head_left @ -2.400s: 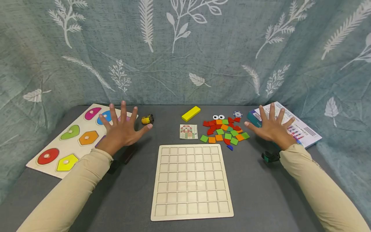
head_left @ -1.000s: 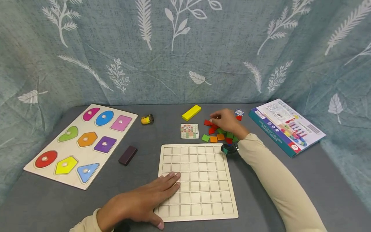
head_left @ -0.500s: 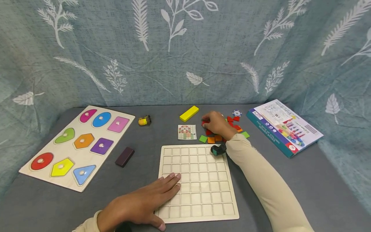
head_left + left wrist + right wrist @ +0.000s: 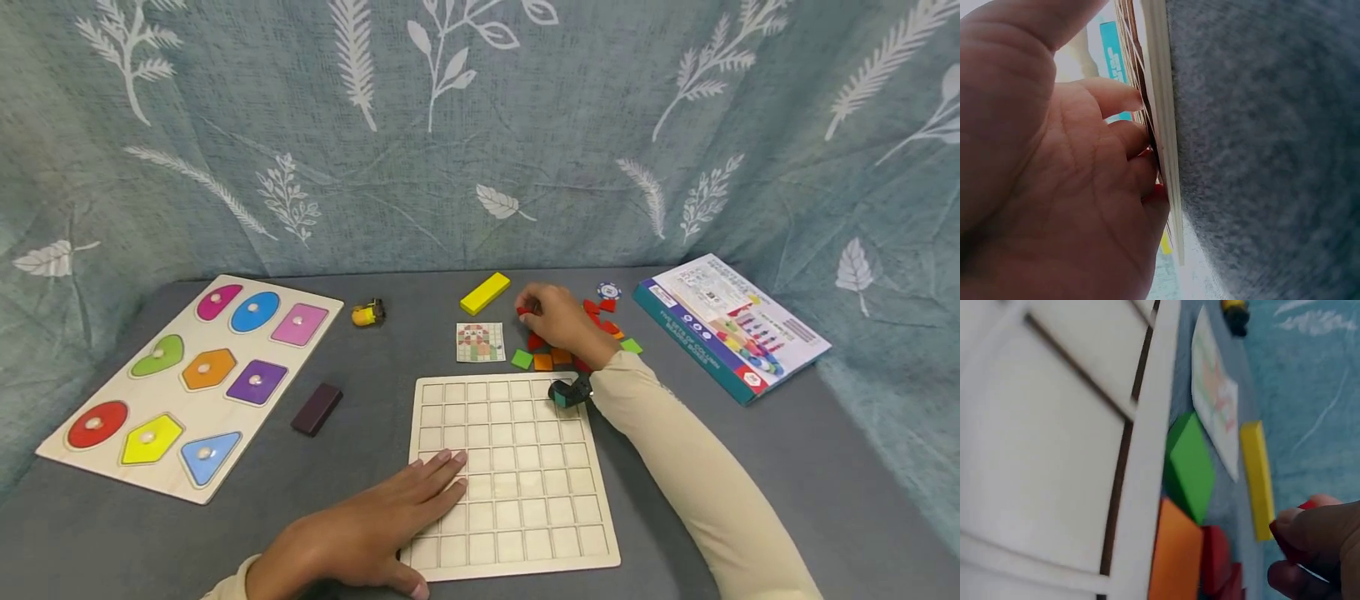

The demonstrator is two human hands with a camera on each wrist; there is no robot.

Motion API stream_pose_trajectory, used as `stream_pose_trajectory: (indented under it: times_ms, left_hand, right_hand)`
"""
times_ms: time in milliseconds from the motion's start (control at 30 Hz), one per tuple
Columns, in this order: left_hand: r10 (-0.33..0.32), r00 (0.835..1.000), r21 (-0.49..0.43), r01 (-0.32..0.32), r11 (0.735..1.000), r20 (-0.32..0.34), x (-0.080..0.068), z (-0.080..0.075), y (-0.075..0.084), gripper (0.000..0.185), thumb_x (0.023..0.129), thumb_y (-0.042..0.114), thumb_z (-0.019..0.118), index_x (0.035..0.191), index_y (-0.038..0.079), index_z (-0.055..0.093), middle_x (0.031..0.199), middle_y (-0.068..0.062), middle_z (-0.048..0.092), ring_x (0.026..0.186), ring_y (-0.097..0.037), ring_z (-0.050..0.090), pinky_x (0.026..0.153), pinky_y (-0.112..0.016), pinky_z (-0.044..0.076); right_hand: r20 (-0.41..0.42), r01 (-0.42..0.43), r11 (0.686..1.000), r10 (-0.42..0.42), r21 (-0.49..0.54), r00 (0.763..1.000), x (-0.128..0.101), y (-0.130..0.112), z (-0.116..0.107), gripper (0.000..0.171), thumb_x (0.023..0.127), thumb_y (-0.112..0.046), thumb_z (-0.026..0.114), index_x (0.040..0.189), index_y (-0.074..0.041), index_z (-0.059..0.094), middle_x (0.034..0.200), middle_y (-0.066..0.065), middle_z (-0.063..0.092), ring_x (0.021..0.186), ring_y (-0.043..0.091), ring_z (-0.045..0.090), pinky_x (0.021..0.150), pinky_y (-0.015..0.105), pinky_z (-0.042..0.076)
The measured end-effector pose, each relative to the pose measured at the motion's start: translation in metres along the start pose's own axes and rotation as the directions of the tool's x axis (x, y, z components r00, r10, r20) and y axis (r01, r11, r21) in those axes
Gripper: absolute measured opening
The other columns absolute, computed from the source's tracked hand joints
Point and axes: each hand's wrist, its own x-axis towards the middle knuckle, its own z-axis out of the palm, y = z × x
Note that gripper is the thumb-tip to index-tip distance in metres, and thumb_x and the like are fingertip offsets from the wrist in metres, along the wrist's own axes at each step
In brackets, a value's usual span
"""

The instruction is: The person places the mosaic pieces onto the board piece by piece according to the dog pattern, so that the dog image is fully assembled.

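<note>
Far leafy drapes [image 4: 420, 233] back the right hand [image 4: 561, 318] we see pinching a red tile [image 4: 1286, 551]; left wrist view alone shows the palm [image 4: 1079, 181] of the straight-fingered left hand [image 4: 367, 523].

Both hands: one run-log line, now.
left hand: rests on square pale wooden grid board | right hand: pinches small red tile beyond board

On the table [image 4: 375, 417], the shape puzzle [image 4: 161, 396] lay near the left edge, the box [image 4: 733, 329] near the right. Between them sat the grid board [image 4: 517, 483], the card [image 4: 481, 342] behind its far edge, the tiles [image 4: 543, 362] right of the card.
</note>
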Motion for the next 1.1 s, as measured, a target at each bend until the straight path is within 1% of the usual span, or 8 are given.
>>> stream_pose_trajectory:
  times_ms: [100, 267, 367, 567, 700, 867, 1000, 1100]
  left_hand:
    - [-0.015, 1.0, -0.017, 0.015, 1.0, 0.006, -0.001, 0.0, -0.001, 0.103, 0.078, 0.054, 0.073, 0.157, 0.019, 0.018, 0.163, 0.002, -0.003, 0.148, -0.022, -0.002, 0.114, -0.05, 0.017]
    - [-0.029, 1.0, -0.024, 0.029, 0.999, 0.009, -0.003, 0.002, -0.002, 0.104, 0.078, 0.053, 0.074, 0.157, 0.018, 0.017, 0.163, 0.001, -0.004, 0.148, -0.022, -0.002, 0.114, -0.051, 0.016]
    - [-0.02, 1.0, -0.013, 0.02, 1.0, -0.002, -0.004, 0.003, -0.002, 0.105, 0.077, 0.053, 0.074, 0.157, 0.017, 0.017, 0.163, 0.001, -0.004, 0.148, -0.023, -0.002, 0.114, -0.051, 0.016]
    - [0.008, 1.0, -0.014, -0.008, 1.0, -0.005, -0.002, 0.002, -0.003, 0.103, 0.079, 0.055, 0.072, 0.157, 0.016, 0.017, 0.163, 0.0, -0.004, 0.148, -0.022, -0.003, 0.114, -0.05, 0.014]
    - [0.016, 1.0, -0.031, -0.016, 0.999, -0.003, -0.001, 0.002, -0.003, 0.103, 0.079, 0.056, 0.07, 0.157, 0.016, 0.017, 0.163, 0.0, -0.004, 0.148, -0.022, -0.003, 0.114, -0.051, 0.014]
    - [0.018, 1.0, -0.042, -0.018, 0.999, -0.004, -0.002, 0.001, -0.003, 0.102, 0.079, 0.056, 0.07, 0.157, 0.016, 0.017, 0.163, -0.001, -0.004, 0.148, -0.023, -0.003, 0.113, -0.053, 0.016]
    - [0.011, 1.0, -0.043, -0.011, 0.999, -0.002, -0.002, 0.002, -0.003, 0.103, 0.079, 0.056, 0.071, 0.157, 0.017, 0.017, 0.163, 0.0, -0.004, 0.148, -0.023, -0.002, 0.113, -0.053, 0.017]
    - [0.01, 1.0, -0.032, -0.01, 0.999, -0.003, -0.001, 0.002, -0.003, 0.103, 0.078, 0.056, 0.071, 0.157, 0.017, 0.017, 0.163, 0.0, -0.004, 0.148, -0.023, -0.002, 0.113, -0.053, 0.017]
  right_hand:
    - [0.016, 0.03, 0.999, -0.031, 0.023, 0.999, -0.006, -0.008, -0.001, 0.015, 0.092, 0.0, 0.063, 0.105, 0.0, 0.07, 0.096, 0.01, 0.062, 0.08, 0.023, 0.054, 0.071, 0.034, 0.046]
    - [0.127, 0.048, 0.997, -0.055, 0.056, 0.99, -0.017, -0.022, 0.006, 0.02, 0.094, 0.002, 0.059, 0.111, 0.0, 0.071, 0.107, 0.012, 0.064, 0.087, 0.022, 0.058, 0.075, 0.033, 0.049]
    - [0.165, 0.059, 0.995, -0.072, 0.08, 0.984, -0.021, -0.03, 0.01, 0.02, 0.093, 0.002, 0.06, 0.11, 0.0, 0.071, 0.104, 0.011, 0.066, 0.085, 0.021, 0.06, 0.075, 0.032, 0.05]
    - [0.224, 0.087, 0.993, -0.104, 0.085, 0.969, -0.024, -0.036, 0.017, 0.014, 0.091, 0.001, 0.064, 0.1, -0.003, 0.074, 0.098, 0.006, 0.069, 0.083, 0.016, 0.06, 0.072, 0.028, 0.049]
    - [0.262, 0.138, 0.983, -0.165, 0.117, 0.951, -0.023, -0.038, 0.021, 0.015, 0.089, 0.002, 0.063, 0.098, -0.002, 0.075, 0.099, 0.007, 0.069, 0.081, 0.015, 0.06, 0.071, 0.026, 0.049]
    - [0.275, 0.201, 0.964, -0.245, 0.176, 0.93, -0.021, -0.047, 0.03, 0.017, 0.088, 0.004, 0.063, 0.098, -0.002, 0.076, 0.094, 0.005, 0.068, 0.077, 0.012, 0.058, 0.07, 0.024, 0.048]
    - [0.316, 0.209, 0.956, -0.268, 0.207, 0.91, -0.021, -0.057, 0.039, 0.018, 0.089, 0.002, 0.064, 0.1, -0.004, 0.077, 0.091, 0.001, 0.068, 0.077, 0.008, 0.059, 0.07, 0.022, 0.048]
    - [0.352, 0.22, 0.957, -0.275, 0.188, 0.895, -0.02, -0.065, 0.044, 0.018, 0.09, 0.001, 0.064, 0.1, -0.006, 0.077, 0.09, -0.001, 0.069, 0.077, 0.006, 0.06, 0.071, 0.021, 0.049]
